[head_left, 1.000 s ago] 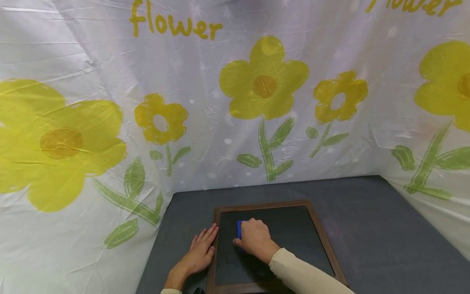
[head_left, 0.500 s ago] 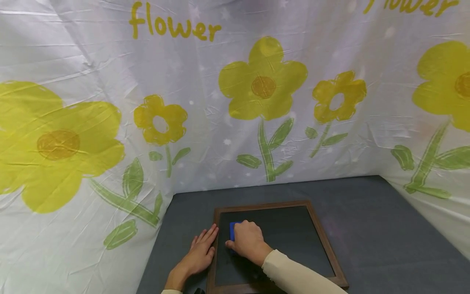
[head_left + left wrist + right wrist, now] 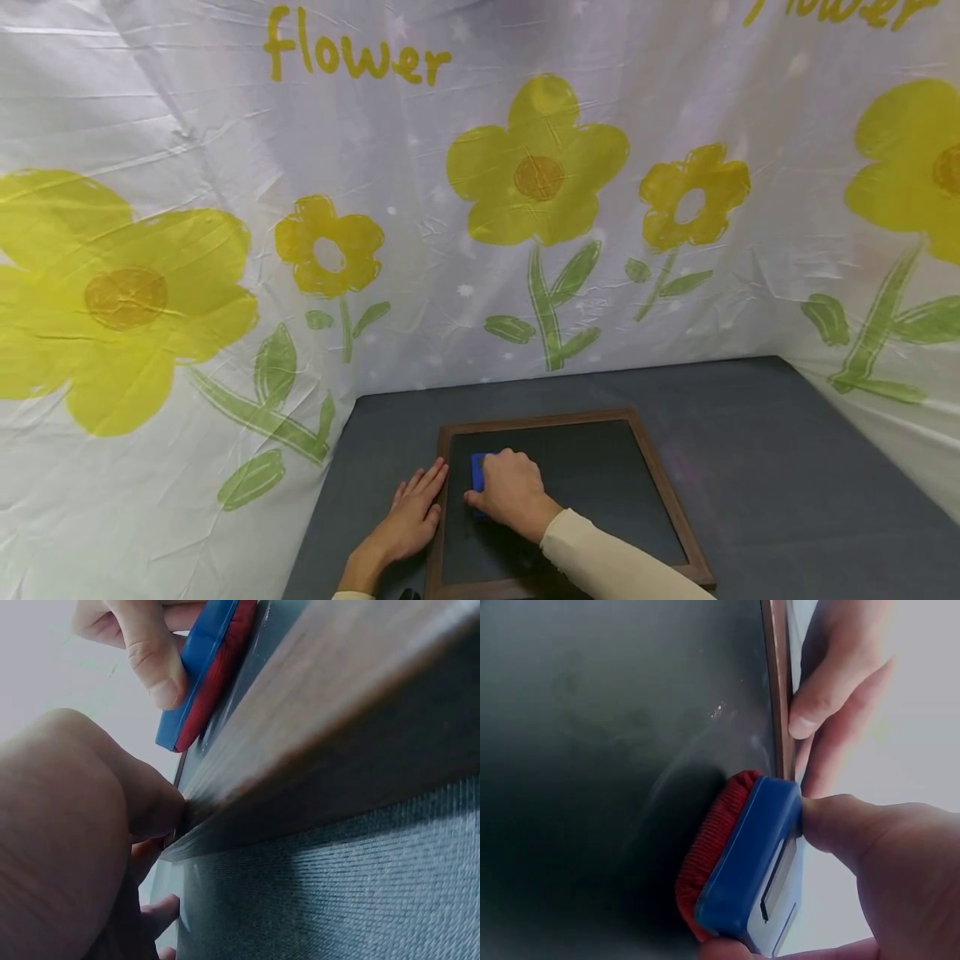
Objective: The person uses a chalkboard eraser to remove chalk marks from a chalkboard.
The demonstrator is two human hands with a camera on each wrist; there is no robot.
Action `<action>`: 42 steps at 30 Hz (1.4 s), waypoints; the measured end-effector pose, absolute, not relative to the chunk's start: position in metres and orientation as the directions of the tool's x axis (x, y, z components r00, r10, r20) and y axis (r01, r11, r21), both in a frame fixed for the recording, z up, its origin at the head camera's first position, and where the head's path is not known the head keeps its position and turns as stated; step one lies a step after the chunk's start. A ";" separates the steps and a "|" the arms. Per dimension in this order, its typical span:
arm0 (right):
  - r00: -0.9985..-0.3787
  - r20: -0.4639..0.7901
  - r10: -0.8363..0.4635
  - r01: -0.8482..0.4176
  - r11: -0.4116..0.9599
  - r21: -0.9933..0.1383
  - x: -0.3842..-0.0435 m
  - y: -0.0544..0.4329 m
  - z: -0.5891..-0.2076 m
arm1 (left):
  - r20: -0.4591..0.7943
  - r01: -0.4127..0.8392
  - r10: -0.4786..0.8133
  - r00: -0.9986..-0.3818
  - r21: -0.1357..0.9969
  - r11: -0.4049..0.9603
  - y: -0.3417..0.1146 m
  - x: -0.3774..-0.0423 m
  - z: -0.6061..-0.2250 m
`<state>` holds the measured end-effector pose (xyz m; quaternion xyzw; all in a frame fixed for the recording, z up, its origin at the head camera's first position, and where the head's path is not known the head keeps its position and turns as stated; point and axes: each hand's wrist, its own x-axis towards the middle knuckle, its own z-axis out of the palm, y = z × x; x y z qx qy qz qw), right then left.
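A small chalkboard (image 3: 592,475) in a brown wooden frame (image 3: 660,492) lies flat. My right hand (image 3: 513,493) grips a blue blackboard eraser (image 3: 754,855) over the board's left part. The eraser's red ribbed pad faces the board; in the right wrist view it looks tilted. Faint whitish smears (image 3: 667,776) and small bright specks (image 3: 717,712) show on the board near it. My left hand (image 3: 405,521) rests at the frame's left side, fingers extended, fingertips touching the frame. In the left wrist view the eraser's red pad (image 3: 217,675) faces the board just beyond the frame edge.
Dark grey cloth (image 3: 765,467) covers the table around the board. White curtains (image 3: 420,292) printed with yellow flowers stand behind and at both sides. A small black object (image 3: 409,594) shows at the bottom edge, near my left forearm.
My right hand has slid the eraser a short way left across the board, mostly in the first half second. My left hand stays in place at the frame.
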<state>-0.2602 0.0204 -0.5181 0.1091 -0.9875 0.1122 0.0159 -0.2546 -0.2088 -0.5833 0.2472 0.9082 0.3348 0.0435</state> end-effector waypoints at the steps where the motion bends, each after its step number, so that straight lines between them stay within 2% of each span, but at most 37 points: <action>1: -0.976 0.059 -0.211 -0.219 0.951 -0.220 -0.260 0.021 -0.518 | 0.081 0.413 0.477 -0.875 0.639 0.649 -0.208 -0.254 -0.582; 11: -0.981 0.050 -0.186 -0.192 0.945 -0.263 -0.260 0.036 -0.518 | 0.090 0.406 0.457 -0.885 0.630 0.662 -0.208 -0.259 -0.593; 19: -0.991 0.046 -0.128 -0.136 0.944 -0.301 -0.260 0.056 -0.517 | 0.020 0.352 0.431 -0.902 0.611 0.709 -0.203 -0.255 -0.577; 26: -0.995 0.022 -0.102 -0.103 0.945 -0.309 -0.257 0.071 -0.516 | 0.094 0.400 0.449 -0.888 0.637 0.658 -0.207 -0.256 -0.590; 35: -0.997 0.023 -0.071 -0.074 0.952 -0.297 -0.255 0.090 -0.517 | 0.050 0.377 0.447 -0.893 0.625 0.683 -0.203 -0.251 -0.579; 42: -0.998 0.024 -0.051 -0.056 0.954 -0.294 -0.253 0.104 -0.516 | 0.109 0.424 0.463 -0.880 0.622 0.659 -0.206 -0.252 -0.585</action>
